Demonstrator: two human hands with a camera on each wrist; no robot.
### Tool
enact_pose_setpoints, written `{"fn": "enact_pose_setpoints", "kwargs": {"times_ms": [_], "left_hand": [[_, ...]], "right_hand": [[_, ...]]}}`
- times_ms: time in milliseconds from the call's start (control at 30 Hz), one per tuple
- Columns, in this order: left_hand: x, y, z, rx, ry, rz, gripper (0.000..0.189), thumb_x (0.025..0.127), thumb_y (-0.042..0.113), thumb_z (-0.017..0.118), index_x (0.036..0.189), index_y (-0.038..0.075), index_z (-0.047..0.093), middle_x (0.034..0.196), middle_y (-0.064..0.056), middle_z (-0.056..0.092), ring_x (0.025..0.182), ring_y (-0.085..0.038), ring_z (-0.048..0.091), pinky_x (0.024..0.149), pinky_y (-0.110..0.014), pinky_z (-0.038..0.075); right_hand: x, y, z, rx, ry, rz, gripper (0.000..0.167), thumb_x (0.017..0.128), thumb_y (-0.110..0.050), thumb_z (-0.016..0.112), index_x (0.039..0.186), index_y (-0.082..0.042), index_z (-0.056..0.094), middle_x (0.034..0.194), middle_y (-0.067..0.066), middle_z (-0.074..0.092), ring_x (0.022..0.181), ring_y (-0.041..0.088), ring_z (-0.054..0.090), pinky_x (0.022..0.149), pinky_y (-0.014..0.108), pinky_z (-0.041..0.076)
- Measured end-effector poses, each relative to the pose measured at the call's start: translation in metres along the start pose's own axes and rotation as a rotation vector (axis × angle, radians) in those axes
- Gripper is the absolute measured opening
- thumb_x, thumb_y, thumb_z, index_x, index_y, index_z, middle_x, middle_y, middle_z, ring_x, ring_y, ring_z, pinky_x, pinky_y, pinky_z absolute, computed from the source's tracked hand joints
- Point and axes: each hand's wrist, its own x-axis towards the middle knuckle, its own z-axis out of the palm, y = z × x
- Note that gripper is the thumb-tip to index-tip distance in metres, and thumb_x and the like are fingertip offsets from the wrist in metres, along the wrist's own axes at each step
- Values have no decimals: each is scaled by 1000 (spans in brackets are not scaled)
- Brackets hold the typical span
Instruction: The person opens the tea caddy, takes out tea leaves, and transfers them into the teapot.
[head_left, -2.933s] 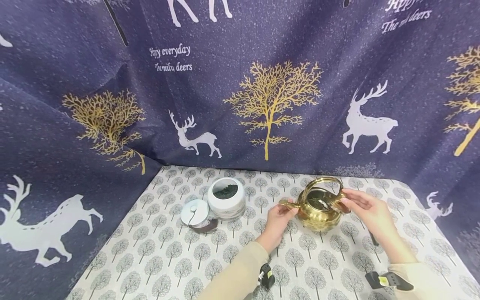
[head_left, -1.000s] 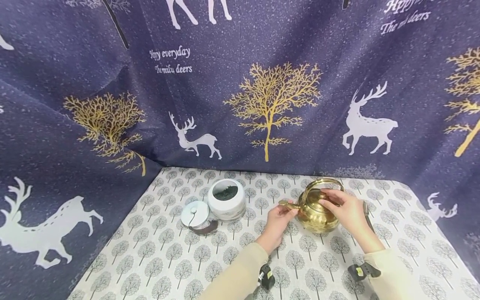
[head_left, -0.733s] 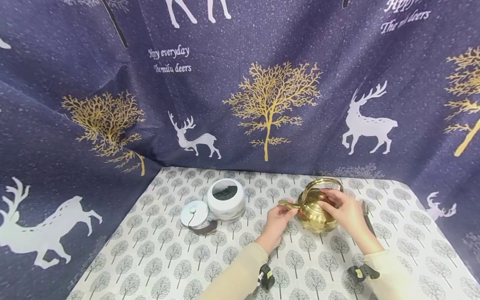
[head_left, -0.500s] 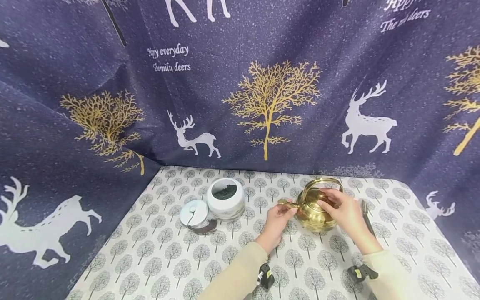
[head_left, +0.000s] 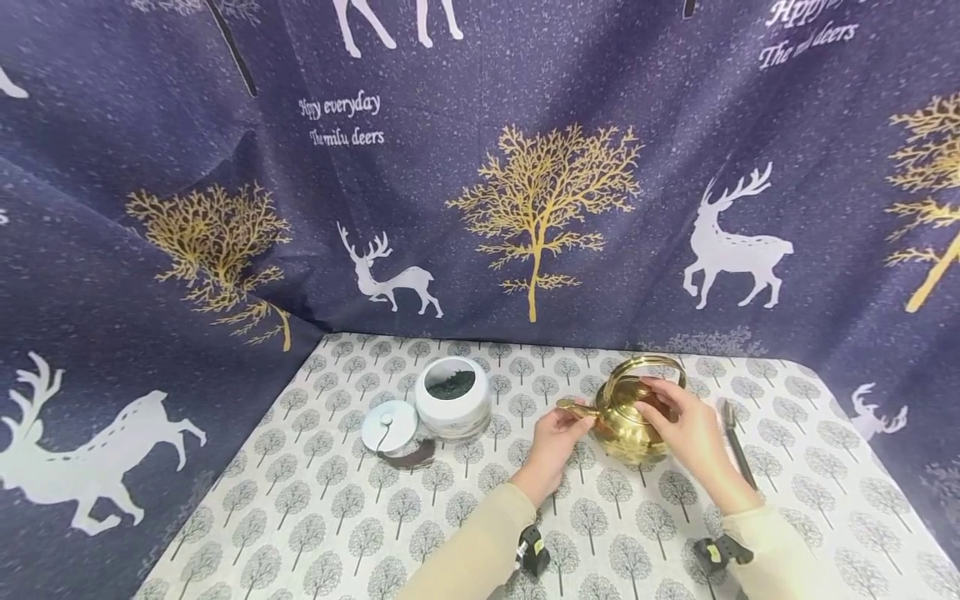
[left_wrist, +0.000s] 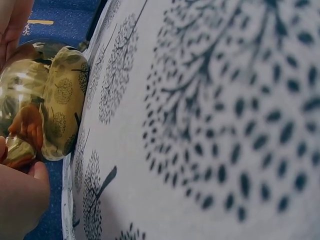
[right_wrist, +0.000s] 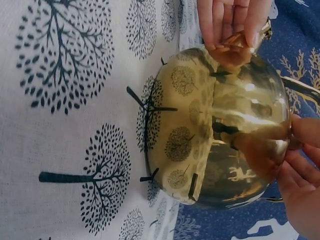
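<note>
A shiny gold teapot (head_left: pixel 630 440) with an arched handle (head_left: pixel 647 362) stands upright on the patterned cloth, its spout pointing left. My left hand (head_left: pixel 553 447) pinches the spout (head_left: pixel 579 409) between thumb and fingers. On top of the pot sits the gold lid (head_left: pixel 628 393), covering the opening. The thumb and fingers of my right hand (head_left: pixel 688 427) pinch the lid's knob, reaching in under the arched handle. In the right wrist view the teapot's body (right_wrist: pixel 235 115) lies between both hands, with the knob partly hidden by my right fingers (right_wrist: pixel 302 131).
Left of the teapot stands a white jar (head_left: pixel 453 417), uncovered, with dark leafy contents (head_left: pixel 452 384). Its pale lid (head_left: pixel 389 427) leans close by, next to a dark brown patch (head_left: pixel 408 454). A slim dark tool (head_left: pixel 738 444) lies right of my right hand. Behind hangs a deer-print curtain (head_left: pixel 480 208).
About three seconds ago my right hand held the lid tilted at the opening; now the lid sits on the teapot. Since then the hand moved left onto the knob. My left hand stays on the spout.
</note>
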Motion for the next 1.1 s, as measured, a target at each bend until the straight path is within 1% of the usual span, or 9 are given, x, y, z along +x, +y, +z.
{"fn": "enact_pose_setpoints", "kwargs": {"times_ms": [133, 233, 367, 400, 500, 600, 700, 900, 1100], "left_hand": [[-1, 3, -3, -21, -39, -11, 37, 83, 8, 71, 119, 5, 63, 110, -2, 67, 105, -18, 63, 95, -32, 52], [-3, 6, -6, 2, -63, -8, 42, 84, 9, 71, 124, 7, 60, 116, -2, 65, 109, -19, 61, 98, -35, 50], [-6, 13, -9, 62, -75, -5, 48, 83, 9, 71, 129, 8, 56, 121, -5, 63, 114, -22, 59, 99, -37, 50], [-8, 15, -10, 72, -71, -8, 49, 83, 9, 72, 130, 9, 56, 122, -5, 63, 114, -22, 59, 99, -37, 50], [-10, 21, -16, 96, -77, -1, 55, 83, 5, 71, 134, 8, 52, 127, -7, 61, 118, -24, 57, 100, -36, 49], [-11, 27, -22, 84, -91, 8, 60, 83, 2, 69, 139, 7, 47, 133, -9, 57, 123, -25, 54, 103, -34, 46], [-11, 32, -29, 82, -125, 39, 62, 85, 2, 66, 142, 3, 42, 139, -13, 51, 128, -28, 48, 107, -34, 42], [-15, 48, -40, 117, -147, 108, 61, 87, 7, 65, 143, 0, 39, 143, -13, 46, 132, -29, 44, 111, -36, 38], [-20, 66, -55, 51, -161, 147, 61, 88, 7, 64, 143, 3, 39, 142, -10, 48, 133, -29, 43, 110, -34, 39]], "right_hand": [[-3, -2, 0, -4, 26, -14, 41, 84, -5, 73, 122, 2, 60, 116, 24, 64, 99, 39, 65, 85, 41, 52], [-5, -6, -3, -14, 57, -21, 41, 84, -4, 73, 122, 2, 60, 116, 20, 65, 97, 36, 66, 85, 38, 51], [-9, -17, -11, -23, 94, -9, 39, 86, -6, 71, 123, -1, 60, 110, 17, 68, 93, 35, 66, 85, 44, 49], [-10, -19, -13, -28, 106, -6, 39, 87, -7, 70, 123, -2, 60, 108, 16, 69, 92, 33, 66, 86, 41, 50], [-10, -25, -17, 2, 150, -11, 38, 86, -5, 70, 123, -3, 61, 105, 14, 69, 92, 15, 66, 91, 22, 48], [-9, -30, -18, 49, 199, -54, 37, 85, -2, 70, 121, -2, 63, 105, 15, 69, 93, -8, 57, 90, 3, 38], [-5, -37, -17, 90, 236, -117, 36, 83, 2, 71, 118, 0, 64, 104, 17, 69, 93, -18, 52, 91, 1, 38], [5, -56, -7, 216, 214, -113, 39, 83, 6, 69, 122, 1, 62, 108, 19, 67, 92, -11, 57, 86, 6, 46], [15, -77, 10, 390, 119, -100, 44, 88, 5, 64, 130, -1, 56, 115, 18, 63, 101, 6, 61, 91, 12, 48]]}}
